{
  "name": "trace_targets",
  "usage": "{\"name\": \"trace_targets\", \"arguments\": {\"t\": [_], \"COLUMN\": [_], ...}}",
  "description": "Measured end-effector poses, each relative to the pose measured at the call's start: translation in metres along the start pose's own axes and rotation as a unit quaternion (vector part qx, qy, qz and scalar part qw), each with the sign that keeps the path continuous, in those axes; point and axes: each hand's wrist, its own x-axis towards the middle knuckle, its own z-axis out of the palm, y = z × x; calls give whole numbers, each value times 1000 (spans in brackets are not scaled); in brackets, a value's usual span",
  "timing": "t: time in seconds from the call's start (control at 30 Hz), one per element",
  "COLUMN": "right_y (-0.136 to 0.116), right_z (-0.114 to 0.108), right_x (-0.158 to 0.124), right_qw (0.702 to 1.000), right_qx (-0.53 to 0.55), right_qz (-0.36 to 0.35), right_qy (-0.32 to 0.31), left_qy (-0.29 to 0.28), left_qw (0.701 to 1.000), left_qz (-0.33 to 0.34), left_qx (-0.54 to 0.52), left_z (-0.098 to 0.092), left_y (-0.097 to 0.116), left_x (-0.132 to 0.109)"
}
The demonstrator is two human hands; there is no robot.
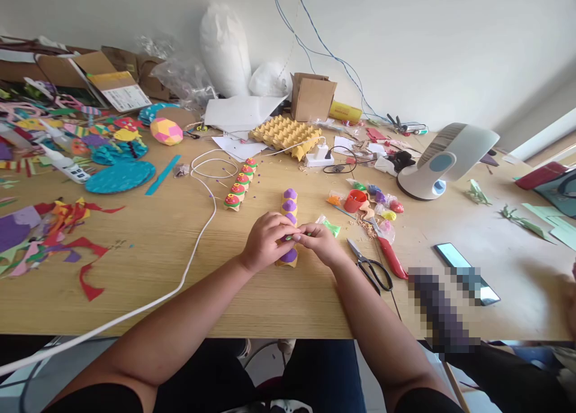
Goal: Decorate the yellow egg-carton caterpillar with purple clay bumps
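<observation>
My left hand and my right hand meet fingertip to fingertip, both closed in a pinch. Between them shows a small green piece of modelling clay, mostly covered by the fingers. Under the hands lies an egg-carton strip with purple clay on its bumps; its middle is hidden. To the left is a finished-looking strip with red and green bumps and small faces. A bag of bright green clay lies just beyond my right hand.
Scissors and a red-handled knife lie right of my right forearm. Behind are a red cup, bagged clays, an egg tray and a white fan. A white cable crosses the left. Another person's sleeve is at right.
</observation>
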Motion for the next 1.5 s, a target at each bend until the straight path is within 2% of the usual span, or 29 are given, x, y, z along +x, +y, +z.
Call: {"name": "trace_targets", "arguments": {"t": [0.1, 0.3, 0.53, 0.7, 0.97, 1.23, 1.5], "right_y": [-1, -3, -2, 2, -5, -1, -4], "right_z": [0, 0, -2, -5, 2, 2, 3], "right_x": [0, 0, 0, 2, -3, 1, -1], "right_qw": [1000, 1000, 999, 998, 999, 999, 998], "right_qx": [-1, -6, -28, -61, -22, -34, -59], "right_qz": [-1, 2, -22, -25, -26, -39, -35], "right_qy": [5, -29, 17, 17, -40, 8, 14], "left_qy": [12, 10, -1, 14, 23, 12, 31], "left_qw": [1000, 1000, 1000, 1000, 999, 999, 998], "left_qz": [-4, 2, -20, -26, -27, -24, -39], "left_qx": [4, 9, 1, -4, -12, -35, -36], "left_z": [0, 1, 1, 1, 0, 3, 3], "left_y": [0, -2, -5, -9, -11, -9, -6], "left_x": [0, -1, -2, -4, -6, -5, -3]}}
